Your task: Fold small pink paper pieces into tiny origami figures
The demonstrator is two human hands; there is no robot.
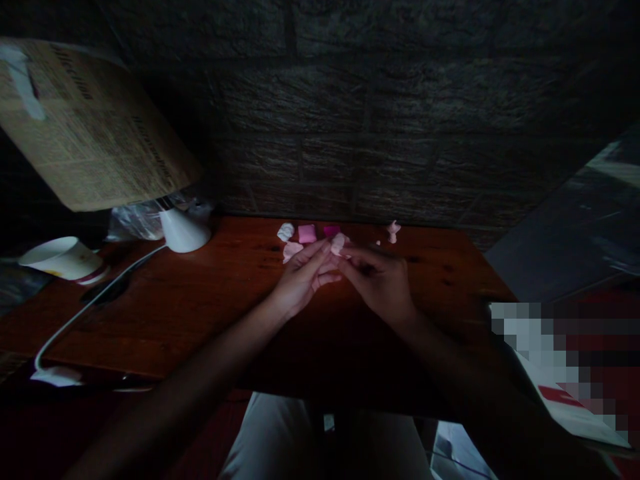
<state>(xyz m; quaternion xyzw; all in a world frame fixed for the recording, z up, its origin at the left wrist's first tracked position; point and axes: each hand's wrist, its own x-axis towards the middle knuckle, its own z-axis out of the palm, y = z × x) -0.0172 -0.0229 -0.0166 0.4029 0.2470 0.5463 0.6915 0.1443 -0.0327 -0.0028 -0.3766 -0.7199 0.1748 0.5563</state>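
Observation:
Both hands meet over the middle of a reddish wooden table (210,300). My left hand (300,277) and my right hand (377,280) pinch a small pale pink lump of clay (339,244) between their fingertips. Just behind them lie more pieces: a white lump (285,231), a pale pink piece (291,251), a pink square block (307,233) and a magenta block (331,231). A tiny pink figure (393,231) stands to the right.
A lamp with a printed paper shade (85,127) and white base (183,230) stands at the back left, its white cord (90,300) trailing forward. A paper cup (63,258) lies on its side at the left. A dark brick wall (375,120) is behind the table.

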